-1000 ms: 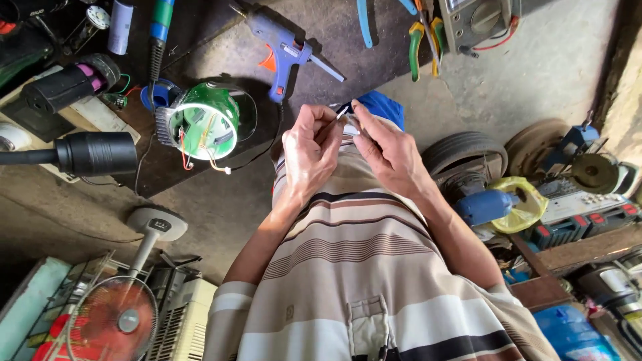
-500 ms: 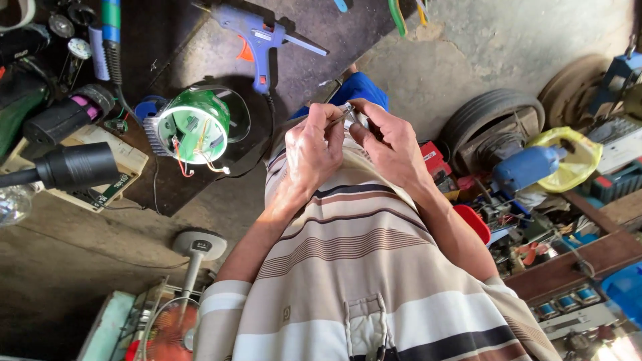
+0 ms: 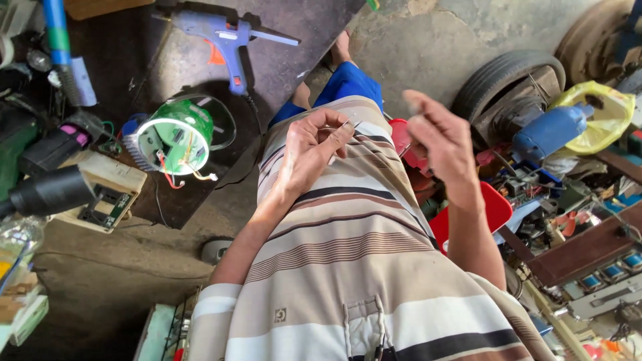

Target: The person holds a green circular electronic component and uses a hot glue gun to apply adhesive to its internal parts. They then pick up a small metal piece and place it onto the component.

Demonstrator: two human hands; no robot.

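1. Thin metal wire [image 3: 348,122], pinched between thumb and fingertip of the left hand [image 3: 311,150], sits above the striped shirt [image 3: 348,254] near the middle of the scene.
2. It looks light, springy and easily bent; a hold close to its end would likely steady it best.
3. To the right, the right hand [image 3: 438,137] hangs loosely curled, apart from the wire; whether it grips anything, I cannot tell.
4. Far left, a dark board [image 3: 167,87] carries a blue glue gun [image 3: 227,40] and a green round part [image 3: 175,137] with loose leads.
5. Bare concrete floor [image 3: 435,40] lies beyond, with tyres and tools crowded at right.

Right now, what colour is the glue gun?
Blue glue gun with an orange trigger; head view.
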